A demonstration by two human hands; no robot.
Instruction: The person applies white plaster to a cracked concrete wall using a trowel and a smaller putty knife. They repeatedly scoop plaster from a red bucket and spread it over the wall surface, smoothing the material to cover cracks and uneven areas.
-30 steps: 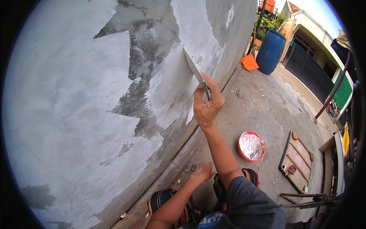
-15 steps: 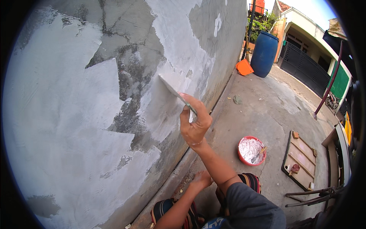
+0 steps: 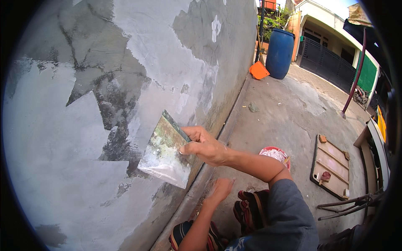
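Both hands busy: right hand (image 3: 207, 147) grips scraper (image 3: 165, 152) against wall (image 3: 83, 138); left hand (image 3: 218, 190) splayed on ground (image 3: 284, 113).

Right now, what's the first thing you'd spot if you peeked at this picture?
A flat scraper blade smeared with pale plaster, held in the right hand against the patchy grey wall. The left hand rests on the ground below. A big blue barrel stands far back by the wall.

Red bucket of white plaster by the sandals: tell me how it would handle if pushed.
The red bucket sits low and wide on the concrete, so it would probably slide, not tip. It looks nearly full, so likely heavy for its size, and the plaster could slop over.
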